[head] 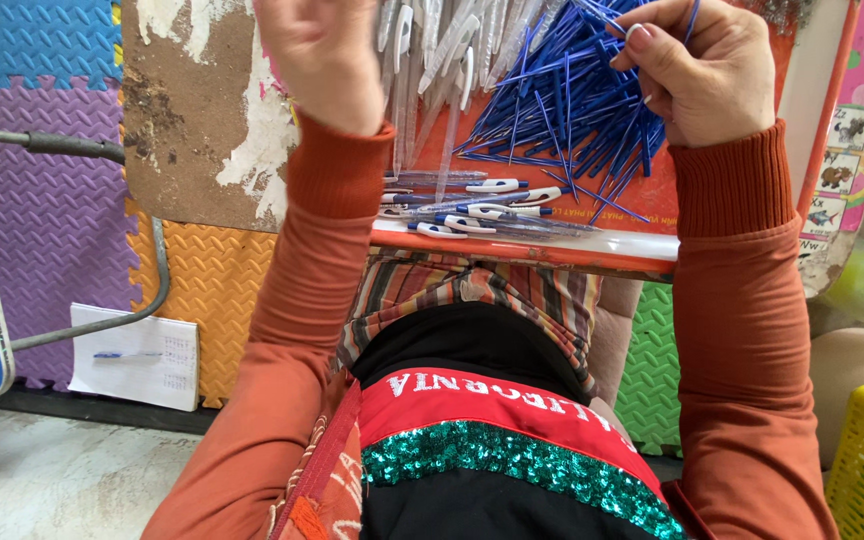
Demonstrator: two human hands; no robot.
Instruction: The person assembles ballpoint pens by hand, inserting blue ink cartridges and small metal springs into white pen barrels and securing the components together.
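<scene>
1. The right hand [704, 75] pinches thin blue plastic pen refills [592, 20], above the heap of blue refills [562, 110] on the orange desk [652, 200].
2. The left hand [324, 55] is raised beside clear plastic pen barrels [432, 60]; its grip cannot be told.
3. Assembled white-capped pens [477, 215] lie at the desk's near edge.

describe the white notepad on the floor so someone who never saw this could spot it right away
Start at the foam mat wall of purple and orange tiles on the left. At its foot, beneath the curved grey metal tube, a white notepad leans against the orange tile. It is the only white sheet there, with a blue pen lying across it.
</scene>
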